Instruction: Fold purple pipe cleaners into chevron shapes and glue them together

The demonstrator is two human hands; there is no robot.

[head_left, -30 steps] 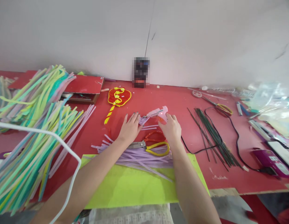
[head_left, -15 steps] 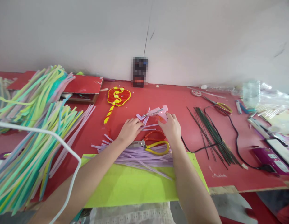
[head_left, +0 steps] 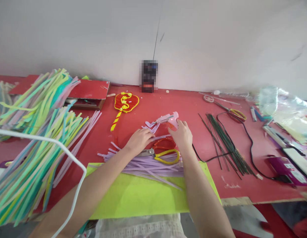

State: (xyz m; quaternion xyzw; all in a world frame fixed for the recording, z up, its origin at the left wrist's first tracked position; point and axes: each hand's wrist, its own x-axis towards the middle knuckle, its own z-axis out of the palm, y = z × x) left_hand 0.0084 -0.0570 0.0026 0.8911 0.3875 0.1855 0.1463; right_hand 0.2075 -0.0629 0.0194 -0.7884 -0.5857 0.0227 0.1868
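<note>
My right hand grips a pink glue gun, its nozzle pointing left at a small folded purple pipe-cleaner piece. My left hand lies just below that piece, fingers curled and pinched on short purple stems beside it. Scissors with red and yellow handles lie between my wrists on a spread of purple pipe cleaners. All of this rests on a red table.
A lime-green sheet lies at the near edge. Piles of coloured pipe cleaners fill the left. A red-and-yellow fan ornament, green wires, a black cord, second scissors and plastic bags lie around.
My left hand went from flat and spread over the purple piece to curled and drawn back slightly toward me. The right hand with the glue gun has barely moved.
</note>
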